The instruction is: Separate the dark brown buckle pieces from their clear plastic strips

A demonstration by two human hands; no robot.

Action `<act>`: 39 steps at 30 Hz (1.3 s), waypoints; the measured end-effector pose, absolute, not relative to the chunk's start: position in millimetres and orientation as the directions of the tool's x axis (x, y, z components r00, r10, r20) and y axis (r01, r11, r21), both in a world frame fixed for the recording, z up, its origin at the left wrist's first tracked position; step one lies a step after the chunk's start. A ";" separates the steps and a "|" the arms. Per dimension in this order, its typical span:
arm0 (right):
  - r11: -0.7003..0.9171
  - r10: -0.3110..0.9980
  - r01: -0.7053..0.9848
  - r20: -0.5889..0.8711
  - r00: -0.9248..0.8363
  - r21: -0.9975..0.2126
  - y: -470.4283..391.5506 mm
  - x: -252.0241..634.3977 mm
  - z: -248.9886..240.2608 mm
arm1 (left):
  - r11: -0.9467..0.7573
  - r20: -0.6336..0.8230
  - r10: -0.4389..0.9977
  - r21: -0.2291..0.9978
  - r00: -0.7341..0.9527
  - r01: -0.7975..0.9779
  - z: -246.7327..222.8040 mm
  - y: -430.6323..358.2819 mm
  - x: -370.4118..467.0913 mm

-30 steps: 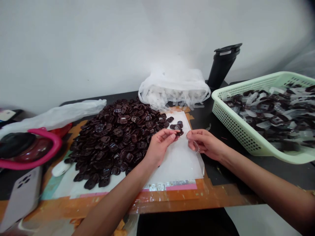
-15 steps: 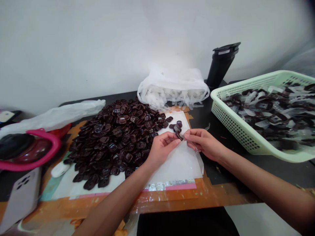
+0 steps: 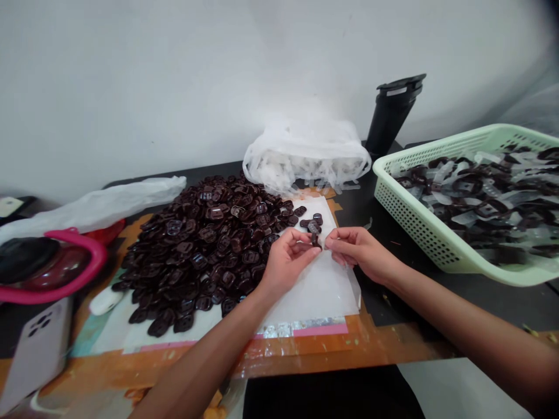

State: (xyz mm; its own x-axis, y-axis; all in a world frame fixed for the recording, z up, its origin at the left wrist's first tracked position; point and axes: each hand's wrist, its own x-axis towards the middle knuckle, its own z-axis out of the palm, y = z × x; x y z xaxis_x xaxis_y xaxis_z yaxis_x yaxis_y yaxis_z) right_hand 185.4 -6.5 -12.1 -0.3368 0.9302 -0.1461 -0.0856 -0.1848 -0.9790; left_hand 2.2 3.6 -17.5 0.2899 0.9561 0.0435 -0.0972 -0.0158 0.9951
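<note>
My left hand [image 3: 289, 255] is closed in a pinch on a small dark brown plastic buckle [image 3: 315, 240], held just above the white paper [image 3: 323, 285]. My right hand [image 3: 356, 247] is closed too, its thumb and forefinger close against the buckle's right side. Between those fingertips a bit of clear plastic strap shows faintly; most of it is hidden. A few loose buckles [image 3: 317, 219] lie just beyond the hands. Left of them rises a large heap of the same brown buckles [image 3: 209, 244].
Behind the paper sits a white plastic bag [image 3: 305, 139] with clear straps [image 3: 321, 174] spilling out. At right stands a pale green basket [image 3: 419, 238] of buckles with clear straps. A black tumbler [image 3: 393, 113], phone [image 3: 41, 343], white oval case [image 3: 106, 301] and pink-handled item [image 3: 98, 262] surround the work area.
The held buckle has turned and tips more upright between my left fingers. Both hands stay nearly in place, and the clear bit under my right hand shows less.
</note>
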 end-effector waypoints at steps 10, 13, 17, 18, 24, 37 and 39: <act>0.023 0.990 0.125 0.005 -0.143 -0.992 -12.0 182.3 -2.3 | -0.264 0.230 0.919 0.962 0.319 0.066 -26.5 3.3 -0.7; 0.019 0.982 0.091 0.001 -0.189 -0.996 -12.5 182.8 -2.7 | -0.380 0.309 0.888 0.910 0.341 0.164 -25.5 3.7 -2.3; -0.020 0.982 0.021 -0.023 -0.187 -1.000 -12.6 183.5 -3.6 | -0.425 0.337 0.863 0.887 0.376 0.181 -23.3 3.3 -2.8; -0.027 0.984 0.009 -0.028 -0.179 -1.000 -12.7 183.6 -3.5 | -0.424 0.336 0.862 0.889 0.380 0.174 -23.2 3.2 -2.6; -0.026 0.986 0.016 -0.029 -0.164 -1.000 -12.3 183.9 -2.7 | -0.370 0.307 0.881 0.921 0.360 0.120 -25.4 1.9 -1.0; 0.057 0.975 0.175 0.018 -0.220 -0.983 -12.8 184.5 -1.4 | -0.430 0.345 0.856 0.888 0.384 0.161 -25.0 3.6 -1.8; 0.059 0.973 0.173 0.018 -0.231 -0.983 -12.7 184.9 -1.3 | -0.414 0.334 0.861 0.899 0.383 0.145 -26.1 4.4 -2.2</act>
State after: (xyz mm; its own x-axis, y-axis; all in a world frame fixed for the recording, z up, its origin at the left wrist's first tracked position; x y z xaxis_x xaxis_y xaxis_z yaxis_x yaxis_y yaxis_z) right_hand 184.9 -12.7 -1.3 -0.2314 0.9727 0.0181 0.1729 0.0594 -0.9832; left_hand -2.2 4.4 -26.1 0.3835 0.8609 0.3343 0.1455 -0.4137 0.8987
